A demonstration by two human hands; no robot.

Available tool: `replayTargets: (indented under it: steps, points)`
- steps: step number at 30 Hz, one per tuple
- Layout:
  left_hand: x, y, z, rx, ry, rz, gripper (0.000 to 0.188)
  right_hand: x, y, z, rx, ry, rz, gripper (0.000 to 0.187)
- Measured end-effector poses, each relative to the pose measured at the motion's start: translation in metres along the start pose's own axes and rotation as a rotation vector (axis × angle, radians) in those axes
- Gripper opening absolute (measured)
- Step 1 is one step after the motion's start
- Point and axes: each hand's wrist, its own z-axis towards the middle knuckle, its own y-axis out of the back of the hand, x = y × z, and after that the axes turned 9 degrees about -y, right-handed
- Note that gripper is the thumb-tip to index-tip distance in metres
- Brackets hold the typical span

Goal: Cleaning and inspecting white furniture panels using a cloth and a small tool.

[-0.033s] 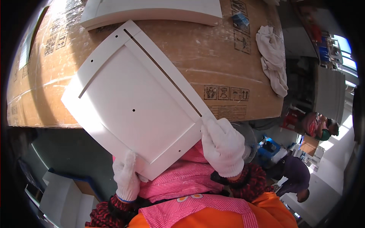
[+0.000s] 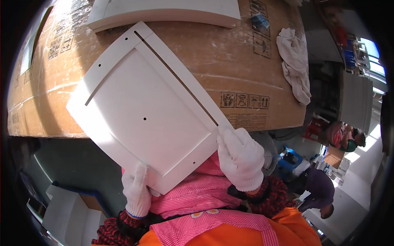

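A white panel (image 2: pixel 164 102) with a recessed middle, a long dark groove and several small round holes lies tilted across the near edge of a cardboard-covered work surface (image 2: pixel 254 74). Its near corner reaches over my pink checked apron. My left hand (image 2: pixel 137 190), in a white knit glove, grips the near left edge, thumb on top and the other fingers partly hidden beneath. At the right corner, close to the groove's end, my gloved right hand (image 2: pixel 241 160) is closed on the panel's edge; its fingertips are partly hidden.
A stack of white boards (image 2: pixel 164 12) stands at the far side, with a crumpled white cloth (image 2: pixel 294 65) on the right and a small blue scrap (image 2: pixel 259 21) nearby. White boards (image 2: pixel 67 217) stand low at the left. Two people, one in purple (image 2: pixel 319 190), are off to the right.
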Motion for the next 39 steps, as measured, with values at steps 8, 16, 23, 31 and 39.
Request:
replayTargets:
  steps: [8,16,23,31,39]
  points:
    - [-0.005,-0.015,-0.002,-0.072,-0.049,0.101,0.045,0.004,0.000,-0.010,0.096,0.039,-0.130,0.027]
    - [-0.006,-0.012,-0.001,-0.019,-0.033,0.120,0.043,-0.005,0.001,-0.010,0.074,0.034,0.057,0.030]
    - [-0.006,-0.013,-0.001,-0.044,-0.017,0.100,0.043,-0.003,0.002,-0.002,0.043,0.026,-0.013,0.027]
    - [-0.006,-0.014,0.000,-0.048,-0.035,0.116,0.044,0.005,0.000,-0.016,0.152,0.115,-0.106,0.038]
    - [-0.005,-0.008,0.001,-0.015,-0.045,0.122,0.045,0.002,0.004,-0.015,0.193,0.016,0.338,0.029]
